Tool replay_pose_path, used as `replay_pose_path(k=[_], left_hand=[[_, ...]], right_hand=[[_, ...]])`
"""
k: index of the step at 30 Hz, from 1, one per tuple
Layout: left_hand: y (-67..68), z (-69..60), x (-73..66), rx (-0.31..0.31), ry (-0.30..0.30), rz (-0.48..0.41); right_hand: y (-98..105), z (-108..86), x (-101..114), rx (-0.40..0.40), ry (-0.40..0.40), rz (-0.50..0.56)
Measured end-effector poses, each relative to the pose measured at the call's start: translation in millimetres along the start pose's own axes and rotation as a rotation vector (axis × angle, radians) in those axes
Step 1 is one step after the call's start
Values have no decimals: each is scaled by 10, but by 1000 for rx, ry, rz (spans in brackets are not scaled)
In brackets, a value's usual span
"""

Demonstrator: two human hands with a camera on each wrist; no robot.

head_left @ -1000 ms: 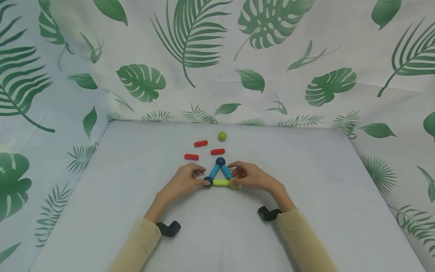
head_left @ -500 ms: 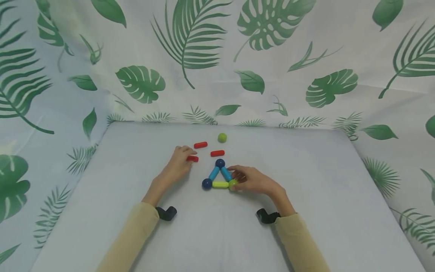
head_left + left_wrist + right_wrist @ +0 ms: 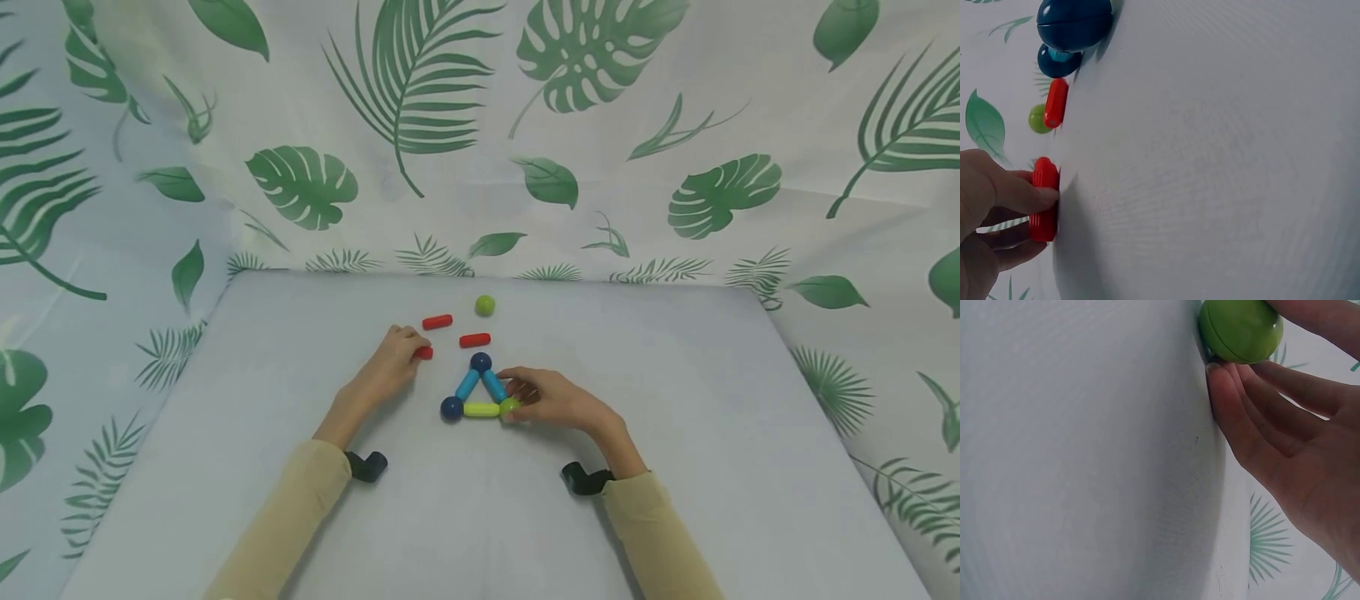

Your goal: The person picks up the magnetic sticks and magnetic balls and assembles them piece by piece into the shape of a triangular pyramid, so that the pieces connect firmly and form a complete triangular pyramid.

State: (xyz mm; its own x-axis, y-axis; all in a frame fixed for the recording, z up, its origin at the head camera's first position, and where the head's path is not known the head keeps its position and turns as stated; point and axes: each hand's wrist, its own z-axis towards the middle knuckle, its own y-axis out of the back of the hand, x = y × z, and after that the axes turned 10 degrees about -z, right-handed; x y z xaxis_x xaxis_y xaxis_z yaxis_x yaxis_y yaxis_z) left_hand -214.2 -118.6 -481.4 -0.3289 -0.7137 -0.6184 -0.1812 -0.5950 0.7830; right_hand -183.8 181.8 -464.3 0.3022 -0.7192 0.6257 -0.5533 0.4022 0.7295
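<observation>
Forming a triangle (image 3: 489, 410) on the white table (image 3: 487, 533), two light-blue rods (image 3: 467, 385) and one yellow-green rod (image 3: 477, 410) meet at three balls: a far dark-blue ball (image 3: 481, 362), a near-left dark-blue ball (image 3: 452, 408) and, at the near-right corner, a green corner ball (image 3: 509, 407). The right hand (image 3: 558, 400) holds this last ball between thumb and fingers. Beyond the triangle's left side, the left hand (image 3: 390, 362) pinches a red rod (image 3: 1044, 200) between thumb and fingers, one end projecting past the fingertips in the head view; whether this rod touches the table cannot be told. Near it lie two loose red rods, the farther one (image 3: 437, 322) and the nearer one (image 3: 475, 340), with a loose green ball (image 3: 485, 305) behind them. Beige sleeves (image 3: 285, 517) cover both forearms, and a black device (image 3: 367, 467) shows at each wrist. A white cloth (image 3: 442, 212) printed with green leaves rises behind the table.
</observation>
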Motion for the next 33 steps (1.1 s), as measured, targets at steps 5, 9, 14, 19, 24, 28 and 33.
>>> replay_pose_path(k=[5,9,14,19,24,28,33], left_hand=[[14,-20,-18,2,17,10],[23,-36,-49,-2,26,12],[28,-71,-123,-10,21,-29],[13,-139,-229,-14,-14,-134],[-20,-211,-326,-46,-13,-240],[-44,-246,-403,-47,35,-335],[-80,-267,-477,-19,74,-438]], right_hand=[[-5,-7,16,-5,7,-9],[-8,-2,21,-7,7,-11],[-7,9,24,-4,-7,-11],[-4,19,29,-1,-18,-10],[1,21,43,-3,-28,-15],[14,12,43,-4,-20,-9],[10,-1,22,0,-19,-3]])
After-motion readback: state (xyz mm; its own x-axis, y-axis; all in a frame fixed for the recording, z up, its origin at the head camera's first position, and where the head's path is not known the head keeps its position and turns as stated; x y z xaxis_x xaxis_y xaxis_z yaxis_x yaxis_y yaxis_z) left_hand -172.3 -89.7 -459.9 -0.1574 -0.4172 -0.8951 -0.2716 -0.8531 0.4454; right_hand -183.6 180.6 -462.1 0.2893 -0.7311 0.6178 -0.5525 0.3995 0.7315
